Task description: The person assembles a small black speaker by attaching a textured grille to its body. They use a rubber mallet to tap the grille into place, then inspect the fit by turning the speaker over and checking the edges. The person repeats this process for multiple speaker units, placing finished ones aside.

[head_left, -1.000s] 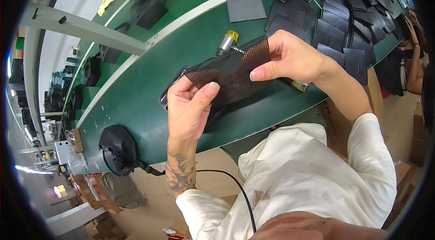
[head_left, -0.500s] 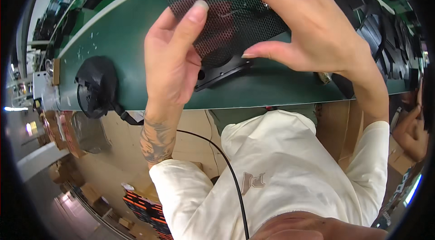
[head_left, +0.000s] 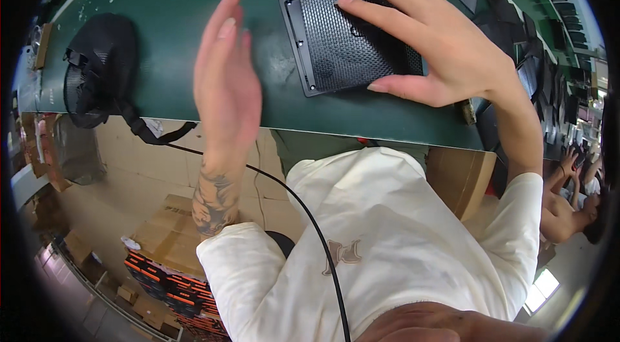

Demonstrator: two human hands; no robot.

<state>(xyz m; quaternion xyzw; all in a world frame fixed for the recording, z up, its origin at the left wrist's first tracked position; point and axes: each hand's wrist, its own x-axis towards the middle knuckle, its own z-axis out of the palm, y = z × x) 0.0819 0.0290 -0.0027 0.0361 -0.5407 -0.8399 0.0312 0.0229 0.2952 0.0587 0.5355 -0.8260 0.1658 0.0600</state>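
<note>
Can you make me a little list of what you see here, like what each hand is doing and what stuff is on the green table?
Surface: long green work table
Right hand: fingers spread, pressing on the black rectangular mesh grille panel
Mesh panel: lying flat in a black plastic frame on the table
Left hand: open, flat, raised beside the panel, holding nothing
Left side of table: round black fan-like device with a black cable
Far right: rows of dark flat panels
</note>
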